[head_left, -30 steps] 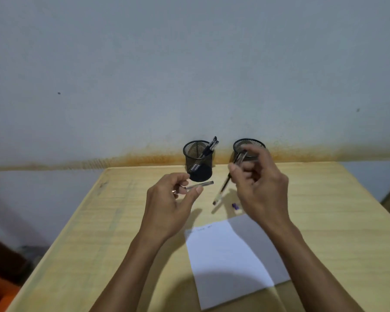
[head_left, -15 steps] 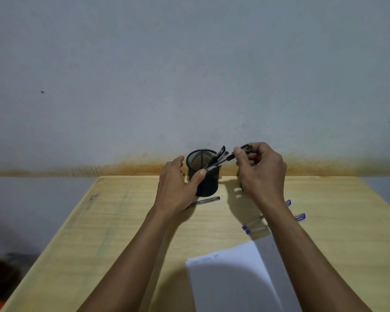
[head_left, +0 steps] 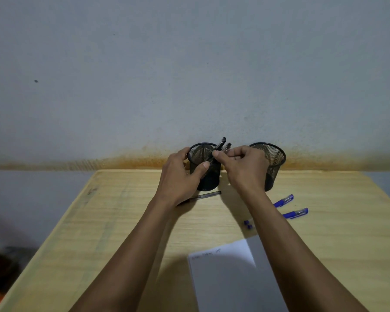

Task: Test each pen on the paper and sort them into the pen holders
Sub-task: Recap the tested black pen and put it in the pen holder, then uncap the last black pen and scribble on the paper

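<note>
Left hand [head_left: 178,179] wrapped round left mesh holder [head_left: 204,167] on worktop [head_left: 122,221]; right hand [head_left: 245,167] grip pinching black pen [head_left: 221,147] at holder's rim.

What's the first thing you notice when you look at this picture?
Two hands meet at the back of the table: the left hand wraps the left holder while the right hand puts a black pen into it. Beside them, near the wall, stands the right holder. Two blue pens lie at right and white paper sits up front.
</note>
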The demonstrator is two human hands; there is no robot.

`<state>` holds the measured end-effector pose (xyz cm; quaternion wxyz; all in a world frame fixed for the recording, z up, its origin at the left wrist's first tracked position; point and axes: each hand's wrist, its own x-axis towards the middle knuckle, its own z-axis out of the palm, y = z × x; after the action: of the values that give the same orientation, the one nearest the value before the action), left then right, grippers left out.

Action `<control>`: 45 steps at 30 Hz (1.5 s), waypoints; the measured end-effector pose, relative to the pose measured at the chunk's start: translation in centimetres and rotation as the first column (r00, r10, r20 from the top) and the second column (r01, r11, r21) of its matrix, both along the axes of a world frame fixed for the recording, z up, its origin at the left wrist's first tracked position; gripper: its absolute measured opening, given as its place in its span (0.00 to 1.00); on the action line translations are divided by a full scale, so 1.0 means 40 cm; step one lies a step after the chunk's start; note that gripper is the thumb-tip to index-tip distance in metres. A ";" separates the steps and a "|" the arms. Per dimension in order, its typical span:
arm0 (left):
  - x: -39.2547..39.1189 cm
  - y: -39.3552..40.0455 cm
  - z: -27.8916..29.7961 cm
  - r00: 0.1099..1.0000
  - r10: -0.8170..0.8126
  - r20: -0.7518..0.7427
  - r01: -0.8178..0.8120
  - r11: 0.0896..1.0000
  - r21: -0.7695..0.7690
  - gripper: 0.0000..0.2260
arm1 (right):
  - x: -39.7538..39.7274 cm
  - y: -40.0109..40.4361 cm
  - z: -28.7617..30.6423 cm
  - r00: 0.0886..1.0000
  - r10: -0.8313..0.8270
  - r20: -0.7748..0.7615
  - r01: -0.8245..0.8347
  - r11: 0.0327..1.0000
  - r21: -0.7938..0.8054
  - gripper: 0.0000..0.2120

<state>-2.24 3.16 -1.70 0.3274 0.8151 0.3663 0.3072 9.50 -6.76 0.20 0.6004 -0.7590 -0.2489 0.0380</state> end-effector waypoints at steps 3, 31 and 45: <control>-0.005 -0.003 0.008 1.000 -0.006 -0.004 0.006 1.000 -0.024 0.30 | -0.015 -0.031 -0.018 0.998 -0.049 0.036 0.049 0.999 -0.006 0.12; -0.270 -0.198 0.005 0.990 -0.126 -0.060 0.135 0.974 0.184 0.06 | -0.143 -0.267 0.018 0.888 0.429 0.165 -0.391 0.894 -0.217 0.04; -0.278 -0.446 -0.003 0.986 -0.143 0.084 0.146 0.989 -0.022 0.04 | -0.242 -0.438 -0.029 0.870 0.368 -0.329 -0.306 0.925 0.226 0.07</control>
<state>-13.36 -14.69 -1.81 0.3750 0.8214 0.2967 0.3108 -0.17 -24.27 -0.97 0.6813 -0.6305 -0.2641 0.2618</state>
